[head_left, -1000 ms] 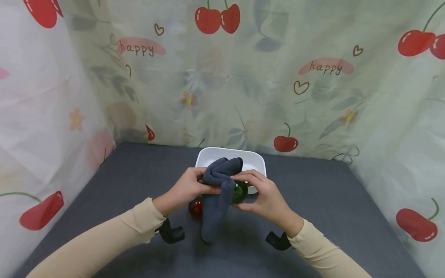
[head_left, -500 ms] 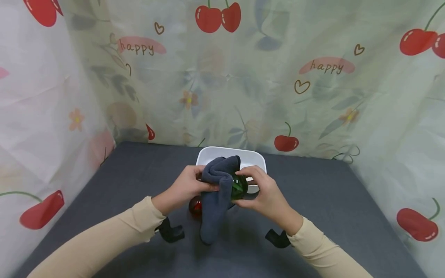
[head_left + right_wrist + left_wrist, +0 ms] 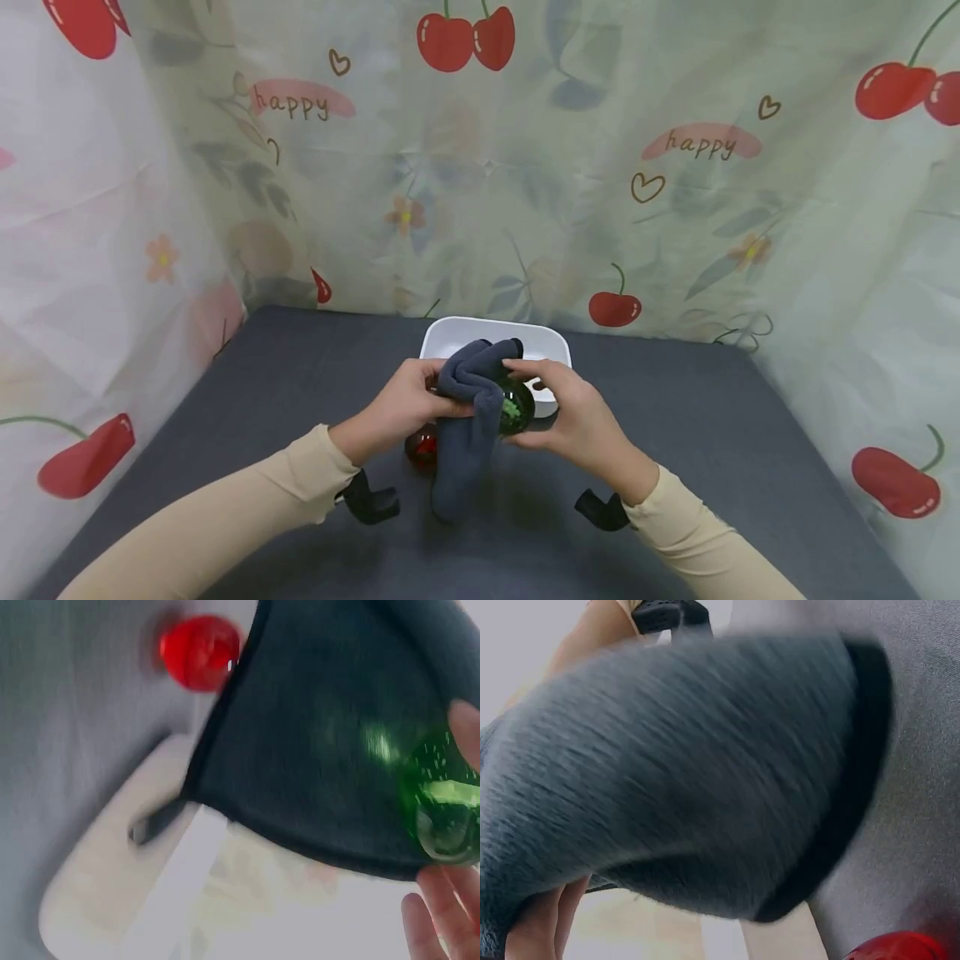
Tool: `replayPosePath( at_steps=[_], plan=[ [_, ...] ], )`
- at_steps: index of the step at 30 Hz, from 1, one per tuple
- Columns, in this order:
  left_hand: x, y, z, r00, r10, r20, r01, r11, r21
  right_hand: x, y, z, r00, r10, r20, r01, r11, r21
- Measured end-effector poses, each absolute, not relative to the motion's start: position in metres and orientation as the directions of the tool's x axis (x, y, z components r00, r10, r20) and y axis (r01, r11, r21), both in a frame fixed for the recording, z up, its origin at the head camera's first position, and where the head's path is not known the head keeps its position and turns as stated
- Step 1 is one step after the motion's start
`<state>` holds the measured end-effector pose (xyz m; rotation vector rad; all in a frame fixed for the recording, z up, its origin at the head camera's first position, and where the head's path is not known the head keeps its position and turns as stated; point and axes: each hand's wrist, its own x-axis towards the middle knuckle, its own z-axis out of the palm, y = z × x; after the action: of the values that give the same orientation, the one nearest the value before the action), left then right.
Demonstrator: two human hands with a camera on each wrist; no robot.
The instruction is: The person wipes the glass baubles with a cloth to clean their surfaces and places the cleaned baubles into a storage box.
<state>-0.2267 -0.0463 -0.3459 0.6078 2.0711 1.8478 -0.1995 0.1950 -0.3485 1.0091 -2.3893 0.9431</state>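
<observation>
In the head view, my left hand (image 3: 405, 404) pinches a folded dark grey cloth (image 3: 467, 450), thumb in front and the other fingers mostly hidden behind it. The cloth's lower end hangs down. At its right edge, my right hand (image 3: 577, 417) holds a round green see-through glass piece (image 3: 516, 408) between thumb and fingers, against the cloth. The right wrist view shows the green glass piece (image 3: 442, 799) overlapping the dark cloth (image 3: 322, 735). A round shiny red glass piece (image 3: 422, 447) sits on the table left of the cloth, partly covered by it.
A white rectangular tray (image 3: 442, 332) stands just behind the hands, its front partly hidden by them. The dark grey table (image 3: 675, 433) extends to both sides. Printed curtains (image 3: 480, 192) close off the back and sides. Black camera mounts (image 3: 369, 500) hang beneath the wrists.
The green glass piece has turned slightly in the right fingers, which shifted their grip on it. The left hand and cloth stay nearly in place; the red piece has not moved.
</observation>
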Motion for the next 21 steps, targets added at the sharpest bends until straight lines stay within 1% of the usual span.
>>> replayPosePath(
  at_steps=[2,3,5,9,11,12,16,18,19,21],
  plan=[
    [-0.227,-0.047,-0.347,-0.866,0.499,0.046,0.106,0.093,0.99,-0.2,0.196,-0.346,-0.634,-0.527,0.567,-0.763,0.544,-0.348],
    [-0.227,-0.047,-0.347,-0.863,0.504,0.039,0.099,0.093,0.991,-0.2,0.196,-0.346,-0.624,-0.54,0.566,-0.77,0.547,-0.327],
    [-0.227,-0.046,-0.349,-0.848,0.529,0.029,0.085,0.081,0.993,-0.2,0.195,-0.347,-0.615,-0.55,0.565,-0.78,0.529,-0.334],
    [-0.225,-0.044,-0.351,-0.816,0.578,0.023,0.067,0.054,0.996,-0.199,0.194,-0.357,-0.593,-0.536,0.601,-0.805,0.427,-0.413],
    [-0.225,-0.043,-0.352,-0.818,0.574,0.035,0.079,0.053,0.995,-0.2,0.194,-0.361,-0.571,-0.527,0.629,-0.821,0.38,-0.427],
    [-0.225,-0.043,-0.352,-0.83,0.557,0.041,0.089,0.059,0.994,-0.201,0.194,-0.362,-0.563,-0.522,0.641,-0.826,0.378,-0.418],
    [-0.227,-0.046,-0.35,-0.872,0.485,0.063,0.111,0.07,0.991,-0.203,0.194,-0.36,-0.544,-0.525,0.654,-0.825,0.474,-0.306],
    [-0.228,-0.047,-0.349,-0.878,0.475,0.061,0.109,0.074,0.991,-0.203,0.194,-0.357,-0.543,-0.538,0.645,-0.816,0.519,-0.254],
    [-0.228,-0.048,-0.349,-0.875,0.481,0.053,0.099,0.07,0.993,-0.203,0.194,-0.356,-0.543,-0.543,0.64,-0.814,0.526,-0.244],
    [-0.227,-0.049,-0.349,-0.861,0.506,0.043,0.09,0.069,0.994,-0.203,0.193,-0.356,-0.55,-0.543,0.634,-0.817,0.507,-0.274]
  ],
)
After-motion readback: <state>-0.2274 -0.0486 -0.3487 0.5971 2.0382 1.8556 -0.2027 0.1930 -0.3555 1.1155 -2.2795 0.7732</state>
